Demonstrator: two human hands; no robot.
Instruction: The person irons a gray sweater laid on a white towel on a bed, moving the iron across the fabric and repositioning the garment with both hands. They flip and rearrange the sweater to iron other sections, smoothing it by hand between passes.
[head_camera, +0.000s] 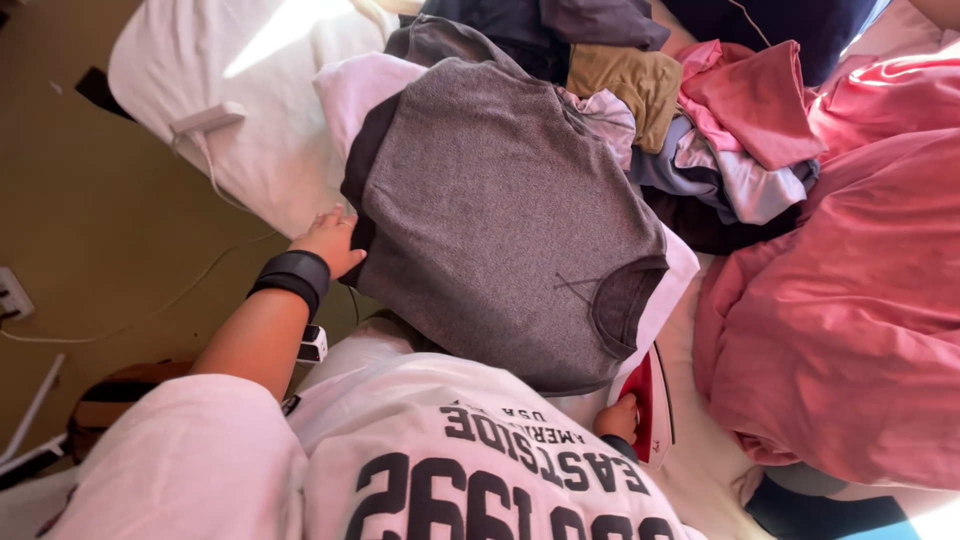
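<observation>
A grey sweater (500, 220) lies flat on the white-covered bed (260, 170), its collar towards me. My left hand (328, 240), with a black band on its wrist, is at the sweater's left edge, and its fingertips are tucked under the dark hem. My right hand (618, 415) shows only partly past my white printed shirt. It is curled against a red and white iron (652, 405) that stands beside the sweater's collar.
A heap of mixed clothes (700, 120) sits at the far end of the bed, and a pink duvet (850, 300) fills the right side. A white adapter (205, 118) with a cable lies on the bed's left. Olive floor (90, 220) is on the left, with a wall socket (12, 295).
</observation>
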